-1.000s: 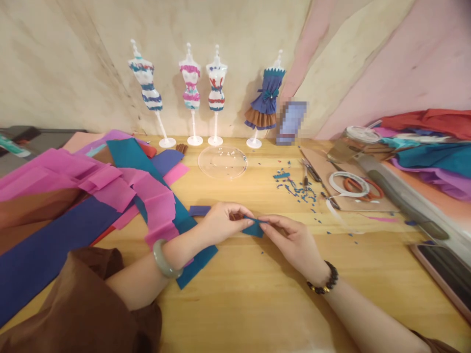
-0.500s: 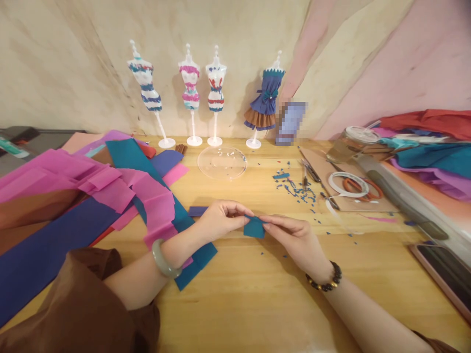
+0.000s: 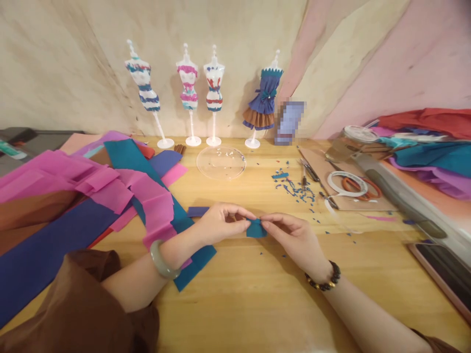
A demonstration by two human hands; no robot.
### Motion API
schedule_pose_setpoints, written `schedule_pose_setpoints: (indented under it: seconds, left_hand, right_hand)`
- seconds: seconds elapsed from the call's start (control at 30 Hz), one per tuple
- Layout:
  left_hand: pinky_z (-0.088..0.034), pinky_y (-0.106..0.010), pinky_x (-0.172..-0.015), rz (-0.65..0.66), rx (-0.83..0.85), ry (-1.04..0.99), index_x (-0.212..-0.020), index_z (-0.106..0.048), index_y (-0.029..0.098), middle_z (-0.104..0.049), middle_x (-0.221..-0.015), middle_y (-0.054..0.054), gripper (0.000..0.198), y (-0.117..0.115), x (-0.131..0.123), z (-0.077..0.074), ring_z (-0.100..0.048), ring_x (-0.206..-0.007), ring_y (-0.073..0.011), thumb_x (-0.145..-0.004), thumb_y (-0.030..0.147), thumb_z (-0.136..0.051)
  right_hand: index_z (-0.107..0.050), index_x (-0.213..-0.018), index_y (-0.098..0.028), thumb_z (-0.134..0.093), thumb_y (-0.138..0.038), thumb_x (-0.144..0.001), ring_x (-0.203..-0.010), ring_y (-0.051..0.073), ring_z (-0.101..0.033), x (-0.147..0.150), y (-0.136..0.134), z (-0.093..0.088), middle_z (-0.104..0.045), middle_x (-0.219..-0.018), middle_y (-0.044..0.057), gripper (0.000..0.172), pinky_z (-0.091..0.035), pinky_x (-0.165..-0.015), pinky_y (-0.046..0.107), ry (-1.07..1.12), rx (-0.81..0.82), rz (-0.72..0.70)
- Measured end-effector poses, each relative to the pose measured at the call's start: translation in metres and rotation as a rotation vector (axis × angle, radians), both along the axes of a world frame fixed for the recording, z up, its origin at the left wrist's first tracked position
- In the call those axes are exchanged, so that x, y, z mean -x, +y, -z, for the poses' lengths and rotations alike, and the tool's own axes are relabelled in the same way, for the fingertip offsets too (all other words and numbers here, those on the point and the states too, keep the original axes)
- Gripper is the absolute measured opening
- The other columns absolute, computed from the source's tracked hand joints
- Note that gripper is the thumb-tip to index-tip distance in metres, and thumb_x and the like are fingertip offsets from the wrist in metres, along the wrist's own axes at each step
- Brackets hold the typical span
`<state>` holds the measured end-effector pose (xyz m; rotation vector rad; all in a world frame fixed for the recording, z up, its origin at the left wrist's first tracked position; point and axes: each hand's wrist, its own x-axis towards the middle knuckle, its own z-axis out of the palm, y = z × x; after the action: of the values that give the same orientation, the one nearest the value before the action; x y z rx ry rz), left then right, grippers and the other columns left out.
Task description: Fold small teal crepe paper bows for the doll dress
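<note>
Between my two hands is a small piece of teal crepe paper [image 3: 256,229], held just above the wooden table. My left hand [image 3: 225,220] pinches its upper left corner between thumb and fingers. On the other side, my right hand [image 3: 289,229] grips the upper right corner the same way. The paper's top edge looks folded or gathered, partly hidden by my fingertips. A dark blue strip [image 3: 198,211] lies behind my left wrist. Long teal [image 3: 195,267] and pink [image 3: 158,201] crepe strips lie beneath and beside my left forearm.
Several small white dress forms stand along the wall; one [image 3: 268,98] wears a blue and brown paper dress. A clear round plate [image 3: 221,163] holds tiny beads. Paper scraps [image 3: 298,189], scissors [image 3: 358,187], a tape roll [image 3: 336,184] and a phone [image 3: 447,274] are to the right.
My fingertips have come closer together, and the teal paper's top edge is now more folded or bunched. The view has shifted very slightly.
</note>
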<state>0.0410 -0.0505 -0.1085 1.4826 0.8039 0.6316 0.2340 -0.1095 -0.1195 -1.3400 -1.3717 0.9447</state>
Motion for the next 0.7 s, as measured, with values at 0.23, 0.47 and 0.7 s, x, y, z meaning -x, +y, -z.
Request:
schedule_pose_setpoints:
  seconds: [0.23, 0.47, 0.7]
  left_hand:
    - [-0.048, -0.024, -0.064, -0.002, -0.053, 0.028, -0.104, -0.07, 0.014, -0.071, -0.085, -0.006, 0.035, -0.0025, -0.0031, -0.0005, -0.062, -0.069, -0.013, -0.073, 0.031, -0.069]
    - [-0.047, -0.024, -0.061, 0.007, -0.234, 0.15, -0.086, -0.075, 0.015, -0.07, -0.074, -0.005, 0.018, -0.0036, -0.0066, 0.0009, -0.06, -0.066, -0.0144, -0.077, 0.025, -0.063]
    - [-0.047, -0.022, -0.058, -0.013, -0.25, 0.192, -0.083, -0.075, 0.016, -0.071, -0.068, -0.003, 0.015, -0.0064, -0.0069, 0.0042, -0.06, -0.062, -0.0138, -0.076, 0.026, -0.066]
  right_hand:
    - [-0.073, -0.096, -0.021, -0.065, -0.029, -0.079, -0.082, 0.021, -0.071, 0.0016, -0.0023, 0.004, -0.076, -0.093, 0.007, 0.02, -0.058, -0.077, 0.035, -0.152, -0.174, -0.031]
    - [-0.069, -0.107, -0.024, -0.064, -0.026, -0.081, -0.082, 0.02, -0.069, 0.0025, -0.005, -0.0017, -0.074, -0.093, 0.005, 0.027, -0.057, -0.078, 0.034, -0.301, -0.236, -0.03]
    - [-0.069, -0.105, -0.024, -0.065, -0.025, -0.08, -0.081, 0.019, -0.069, 0.0035, -0.0042, -0.0029, -0.074, -0.088, 0.004, 0.025, -0.056, -0.079, 0.033, -0.298, -0.262, -0.032]
